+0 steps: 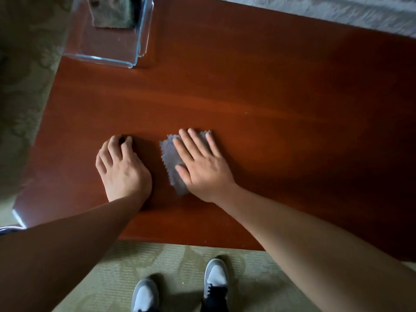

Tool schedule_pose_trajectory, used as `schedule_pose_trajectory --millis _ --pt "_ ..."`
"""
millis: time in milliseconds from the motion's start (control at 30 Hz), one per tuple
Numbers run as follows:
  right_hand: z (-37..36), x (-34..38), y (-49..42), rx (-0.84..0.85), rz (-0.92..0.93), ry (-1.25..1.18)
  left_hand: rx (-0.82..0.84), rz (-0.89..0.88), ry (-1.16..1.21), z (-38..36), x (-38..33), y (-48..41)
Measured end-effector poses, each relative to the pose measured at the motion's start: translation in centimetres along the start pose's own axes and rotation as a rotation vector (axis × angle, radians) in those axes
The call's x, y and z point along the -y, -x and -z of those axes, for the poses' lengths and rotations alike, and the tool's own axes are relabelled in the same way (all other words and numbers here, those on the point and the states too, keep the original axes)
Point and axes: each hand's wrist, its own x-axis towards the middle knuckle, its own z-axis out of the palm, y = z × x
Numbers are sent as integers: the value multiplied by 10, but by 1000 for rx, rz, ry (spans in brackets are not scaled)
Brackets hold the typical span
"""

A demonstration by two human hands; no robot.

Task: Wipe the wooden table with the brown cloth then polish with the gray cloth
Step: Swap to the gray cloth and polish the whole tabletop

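Note:
A reddish-brown wooden table (270,91) fills most of the view. My right hand (200,163) lies flat with straight fingers on a small gray cloth (171,158) with zigzag edges, pressing it to the tabletop near the front edge. My left hand (121,167) rests on the bare wood to the left of the cloth, fingers bent with their tips on the surface, holding nothing. A brown cloth (112,12) lies inside a clear glass dish (108,57) at the table's far left corner.
Greenish patterned carpet (171,262) lies in front of and to the left of the table. My two gray and white shoes (216,278) stand just before the front edge. A pale fabric surface (337,7) runs beyond the far edge.

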Motion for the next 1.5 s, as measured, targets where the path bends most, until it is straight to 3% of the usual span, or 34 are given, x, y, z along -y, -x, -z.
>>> schedule_pose_trajectory --millis 133,333,500,600,700,833,933,1033,1200,1500 --pt "-6 -34 54 23 -26 44 -3 -15 -3 0 -3 0" --pt "-10 -103 157 66 -543 38 17 -31 101 5 3 0" --pt "-11 -63 161 48 -791 -42 76 -75 271 12 17 -1" --pt "-12 -2 137 17 -688 -47 153 -83 532 22 30 -2" --pt "-13 71 106 3 -531 -81 207 68 715 44 41 -15" --pt "-17 157 69 8 -335 -138 255 186 767 48 66 -33" --pt "-24 181 60 -21 -255 -120 337 182 758 59 63 -16" --pt "-26 161 72 -29 -149 -71 309 77 658 53 57 1" --pt "-34 78 138 -40 -142 4 219 -58 406 31 20 38" --pt "-27 -118 297 150 -309 134 228 -245 216 -5 -91 102"
